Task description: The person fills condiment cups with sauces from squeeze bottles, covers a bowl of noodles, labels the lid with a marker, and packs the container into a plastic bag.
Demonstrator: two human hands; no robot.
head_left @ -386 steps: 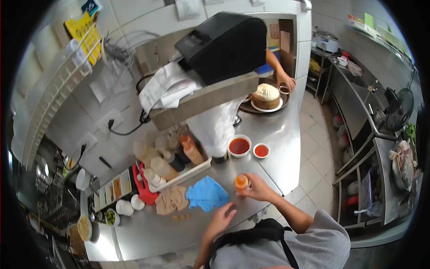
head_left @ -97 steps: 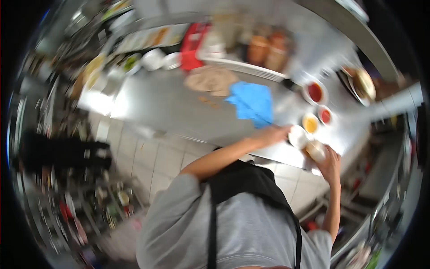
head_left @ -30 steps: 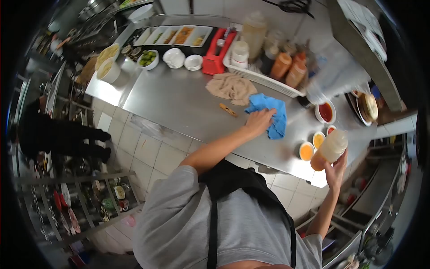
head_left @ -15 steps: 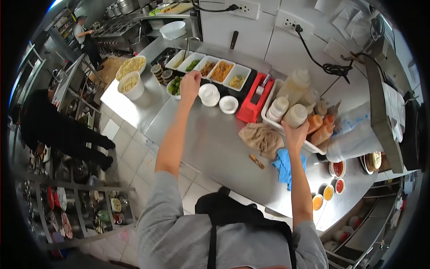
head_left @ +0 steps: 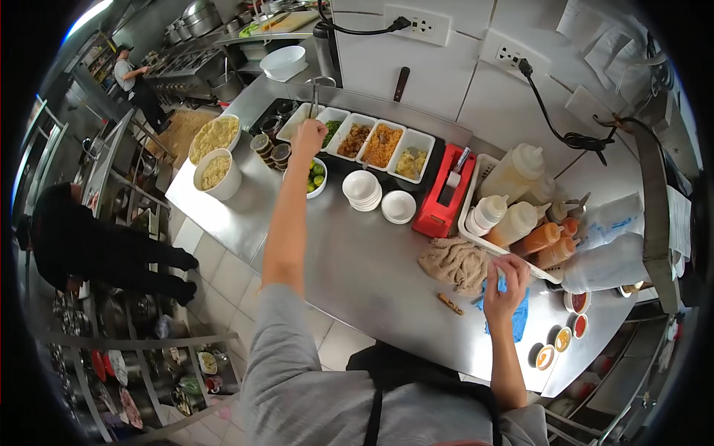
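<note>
My left hand [head_left: 308, 139] is closed above the near edge of the white tubs at the back left. Just past its fingers stands a metal utensil [head_left: 314, 93]; I cannot tell whether the fingers grip it. Below the wrist is a bowl of limes [head_left: 317, 178]. Empty-looking, with curled fingers apart from the thumb, my right hand [head_left: 507, 286] hovers over a blue cloth [head_left: 515, 316]. Close by are a tan rag [head_left: 455, 264] and a white basket [head_left: 476, 232] of squeeze bottles [head_left: 513, 223].
A red tape dispenser [head_left: 439, 197] stands beside tubs of chopped food [head_left: 381, 145]. White small bowls [head_left: 362, 189] sit in front. Sauce cups [head_left: 563, 340] line the right edge. Noodle-like food fills a white bucket [head_left: 218, 175]. One person in black [head_left: 104, 238] is at left; another [head_left: 134, 85] stands farther back.
My right hand has let go of a squeeze bottle in the basket and come back toward the blue cloth. My left hand stays near the tubs; the view has shifted.
</note>
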